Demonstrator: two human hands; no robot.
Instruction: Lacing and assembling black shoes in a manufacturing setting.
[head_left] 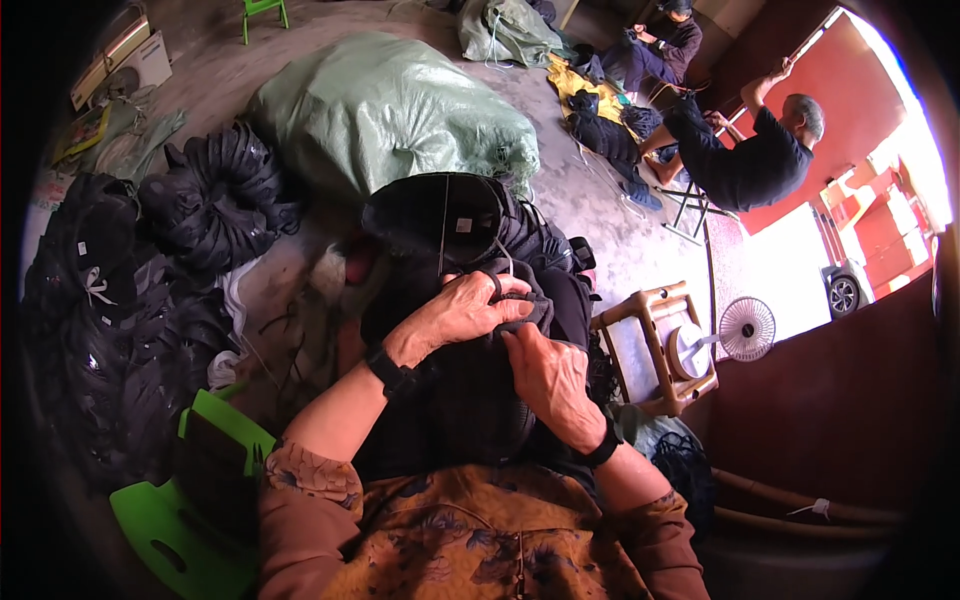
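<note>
Over my lap lies a black fabric piece [465, 385], with its edge between my two hands. My left hand [462, 312] is closed on the cloth, and a dark loop or ring shows at its fingers. Close beside it, my right hand [550, 382] pinches the same edge with thumb and fingers; the fingertips are partly hidden. A thin thread rises from near the left hand. Just beyond my hands sits a bundle of black fabric items [430, 215], with a small white label inside the nearest one. Both my wrists carry dark bands.
Piles of black items [115, 330] lie at the left, behind a green chair [215, 420]. A large pale green sack [380, 110] stands ahead. At the right are a bamboo stool [650, 350] and a small fan [746, 328]. Two people [755, 160] sit further off among dark cloth.
</note>
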